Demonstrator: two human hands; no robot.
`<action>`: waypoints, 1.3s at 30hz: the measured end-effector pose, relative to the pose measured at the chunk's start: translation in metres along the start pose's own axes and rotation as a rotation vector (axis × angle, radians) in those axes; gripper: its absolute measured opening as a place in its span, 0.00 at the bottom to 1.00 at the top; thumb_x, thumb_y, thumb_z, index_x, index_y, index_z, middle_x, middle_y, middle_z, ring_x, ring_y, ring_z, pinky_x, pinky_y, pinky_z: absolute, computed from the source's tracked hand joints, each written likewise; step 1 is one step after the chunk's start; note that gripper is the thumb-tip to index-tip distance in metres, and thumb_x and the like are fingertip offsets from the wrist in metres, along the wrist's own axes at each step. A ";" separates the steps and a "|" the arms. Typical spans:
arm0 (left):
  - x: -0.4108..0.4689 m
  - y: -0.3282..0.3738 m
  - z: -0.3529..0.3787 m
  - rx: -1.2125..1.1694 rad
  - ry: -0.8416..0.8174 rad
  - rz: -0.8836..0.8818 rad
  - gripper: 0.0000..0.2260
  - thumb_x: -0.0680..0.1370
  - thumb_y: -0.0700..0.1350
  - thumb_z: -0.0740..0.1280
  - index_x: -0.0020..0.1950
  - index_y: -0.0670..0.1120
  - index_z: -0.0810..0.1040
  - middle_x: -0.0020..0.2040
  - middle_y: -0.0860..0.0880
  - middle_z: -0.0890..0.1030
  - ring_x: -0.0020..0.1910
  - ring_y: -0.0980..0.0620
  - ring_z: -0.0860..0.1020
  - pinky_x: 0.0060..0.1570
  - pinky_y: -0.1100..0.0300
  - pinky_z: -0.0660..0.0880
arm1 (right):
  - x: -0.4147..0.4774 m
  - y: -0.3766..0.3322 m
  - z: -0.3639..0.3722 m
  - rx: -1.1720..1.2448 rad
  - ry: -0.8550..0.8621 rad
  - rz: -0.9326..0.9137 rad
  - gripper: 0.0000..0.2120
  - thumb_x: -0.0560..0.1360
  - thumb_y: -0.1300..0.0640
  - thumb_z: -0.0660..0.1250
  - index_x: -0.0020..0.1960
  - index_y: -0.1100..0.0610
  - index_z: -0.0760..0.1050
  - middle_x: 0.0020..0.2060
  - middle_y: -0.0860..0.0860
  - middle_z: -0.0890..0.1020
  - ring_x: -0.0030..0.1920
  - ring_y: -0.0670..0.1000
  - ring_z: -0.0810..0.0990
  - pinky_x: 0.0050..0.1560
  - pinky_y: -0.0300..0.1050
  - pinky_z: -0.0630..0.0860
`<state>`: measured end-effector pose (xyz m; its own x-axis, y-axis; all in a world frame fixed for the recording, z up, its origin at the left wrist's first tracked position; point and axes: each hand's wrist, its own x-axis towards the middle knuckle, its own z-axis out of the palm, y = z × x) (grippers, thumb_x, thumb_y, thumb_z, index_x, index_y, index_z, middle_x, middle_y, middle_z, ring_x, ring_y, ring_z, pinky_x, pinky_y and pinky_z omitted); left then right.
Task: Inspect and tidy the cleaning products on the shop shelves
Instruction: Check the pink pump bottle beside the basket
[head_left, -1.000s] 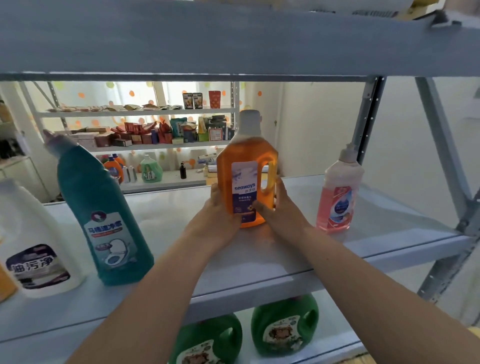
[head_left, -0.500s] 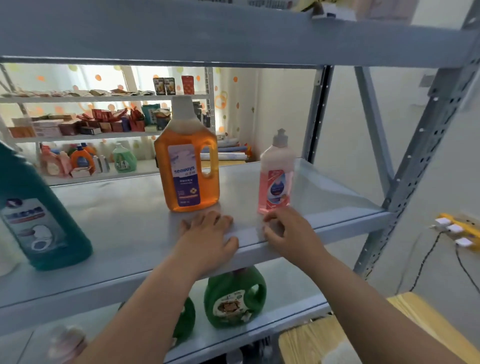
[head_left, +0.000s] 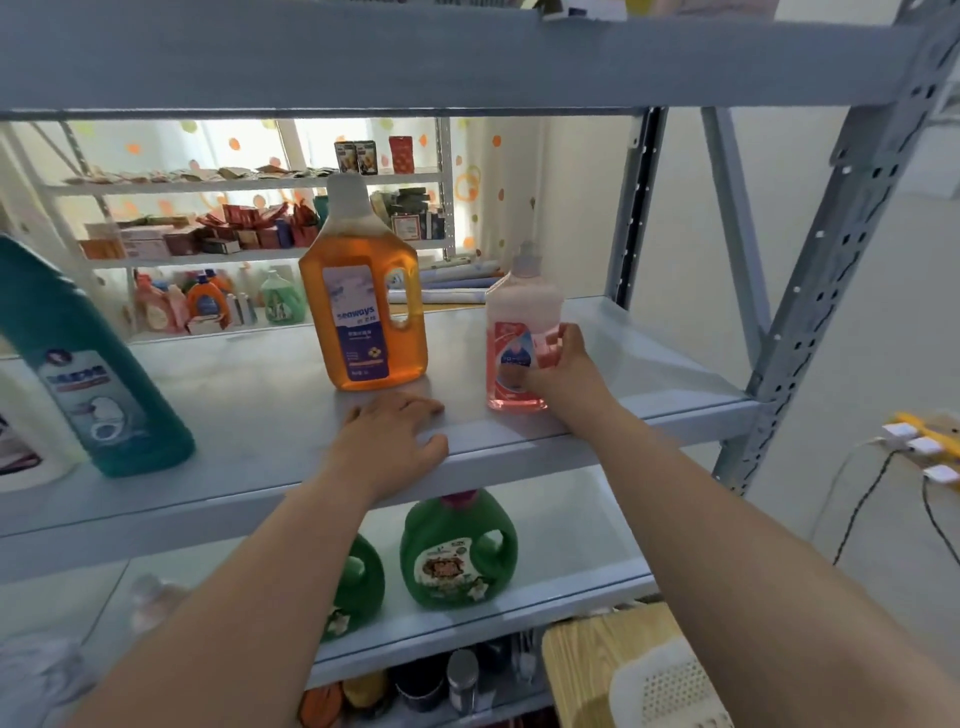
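Note:
A pink bottle with a white top (head_left: 519, 312) stands upright near the front right of the grey shelf (head_left: 270, 415). My right hand (head_left: 563, 366) grips its lower right side, fingers curled round it. Left of it stands an orange handled bottle with a blue label (head_left: 363, 306), untouched. My left hand (head_left: 395, 441) rests flat on the shelf's front edge, in front of the orange bottle, holding nothing. A teal angled-neck bottle (head_left: 88, 364) stands at the left, beside a white jug (head_left: 21, 441) at the frame edge.
Two green jugs (head_left: 457, 551) stand on the shelf below. The shelf board above (head_left: 467, 57) hangs low overhead. Grey uprights (head_left: 831, 249) frame the right side. A wooden stool (head_left: 613, 670) stands at bottom right, power strips (head_left: 919, 447) on the floor. Another stocked rack (head_left: 249, 228) stands behind.
Both hands let go of the orange bottle. My right hand moved right and took hold of the pink bottle; my left hand settled on the shelf edge. The view shifted right.

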<state>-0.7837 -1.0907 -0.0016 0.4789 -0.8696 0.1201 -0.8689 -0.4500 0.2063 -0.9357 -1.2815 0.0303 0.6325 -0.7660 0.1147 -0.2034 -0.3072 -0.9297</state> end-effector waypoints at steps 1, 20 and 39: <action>0.000 0.000 0.001 0.000 0.003 0.002 0.25 0.77 0.63 0.55 0.74 0.60 0.67 0.73 0.54 0.72 0.71 0.49 0.69 0.73 0.44 0.65 | -0.009 -0.002 0.004 0.001 -0.003 -0.025 0.34 0.71 0.51 0.80 0.67 0.48 0.63 0.61 0.46 0.77 0.60 0.51 0.78 0.59 0.47 0.76; -0.246 -0.013 0.070 -1.309 0.054 -0.218 0.13 0.85 0.46 0.62 0.64 0.62 0.67 0.61 0.51 0.80 0.54 0.56 0.83 0.51 0.56 0.82 | -0.277 0.030 0.145 0.575 -0.152 0.229 0.13 0.77 0.44 0.67 0.60 0.44 0.78 0.53 0.49 0.87 0.54 0.54 0.86 0.54 0.54 0.84; -0.385 -0.085 0.102 -1.382 -0.352 -0.149 0.26 0.68 0.48 0.70 0.65 0.62 0.71 0.59 0.52 0.82 0.56 0.57 0.82 0.57 0.55 0.81 | -0.398 0.056 0.228 0.442 -0.331 0.170 0.30 0.70 0.48 0.72 0.71 0.43 0.70 0.62 0.46 0.82 0.63 0.52 0.81 0.57 0.46 0.79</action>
<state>-0.9074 -0.7380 -0.1647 0.3201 -0.9287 -0.1871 0.1002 -0.1632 0.9815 -1.0289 -0.8653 -0.1470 0.8327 -0.5450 -0.0983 -0.0358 0.1241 -0.9916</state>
